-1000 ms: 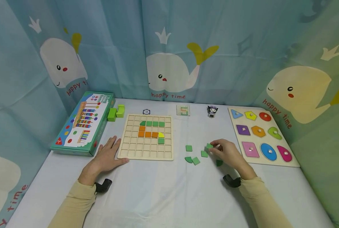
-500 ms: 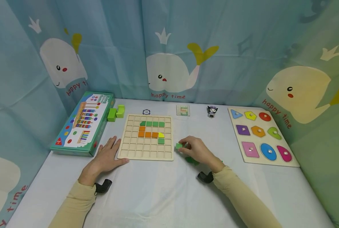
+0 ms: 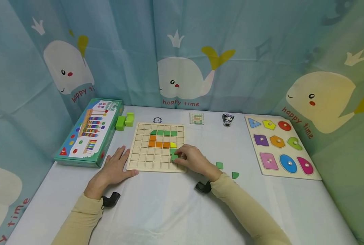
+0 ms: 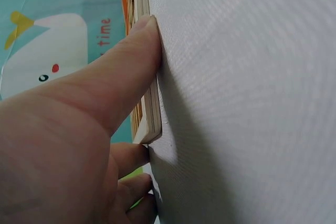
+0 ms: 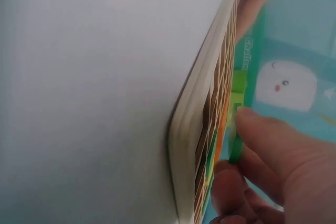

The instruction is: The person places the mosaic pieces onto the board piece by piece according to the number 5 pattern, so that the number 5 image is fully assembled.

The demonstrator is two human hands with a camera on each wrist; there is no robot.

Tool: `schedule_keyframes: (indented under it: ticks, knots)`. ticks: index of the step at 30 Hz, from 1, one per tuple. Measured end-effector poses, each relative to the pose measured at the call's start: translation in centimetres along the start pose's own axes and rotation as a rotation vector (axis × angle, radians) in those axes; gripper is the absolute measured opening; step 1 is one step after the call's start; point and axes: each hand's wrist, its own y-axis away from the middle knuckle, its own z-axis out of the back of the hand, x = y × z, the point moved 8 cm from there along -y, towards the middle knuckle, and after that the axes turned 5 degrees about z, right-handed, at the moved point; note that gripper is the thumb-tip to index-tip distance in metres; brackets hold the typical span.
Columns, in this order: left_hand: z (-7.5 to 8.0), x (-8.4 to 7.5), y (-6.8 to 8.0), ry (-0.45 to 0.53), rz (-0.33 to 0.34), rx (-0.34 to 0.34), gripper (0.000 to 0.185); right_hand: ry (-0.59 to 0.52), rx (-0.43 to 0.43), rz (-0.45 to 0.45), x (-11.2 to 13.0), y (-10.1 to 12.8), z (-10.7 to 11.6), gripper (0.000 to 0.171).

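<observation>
One green tile (image 3: 174,158), from the head, is pinched in the nearer right hand (image 3: 197,161) above the board (image 3: 156,166), toward its near right corner. Left wrist: the relaxed left hand (image 4: 79,108) touches its near edge. Right wrist: tile roughly parallel, just apart.

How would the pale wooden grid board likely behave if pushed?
The pale wooden grid board is probably stiff, given its straight edge. It likely slides rather than rolls, lying flat. Its flat orange tiles might travel along, sitting in cells.
</observation>
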Motion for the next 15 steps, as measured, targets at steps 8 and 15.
schedule_keyframes:
  ticks: [8, 15]
  knots:
    - [-0.04, 0.07, -0.03, 0.004, -0.003, -0.003, 0.095, 0.05, 0.003, 0.016, 0.57, -0.65, -0.55, 0.022]
    - [-0.04, 0.1, -0.04, 0.002, -0.009, -0.011, 0.095, 0.082, 0.024, 0.011, 0.43, -0.74, -0.96, 0.022]
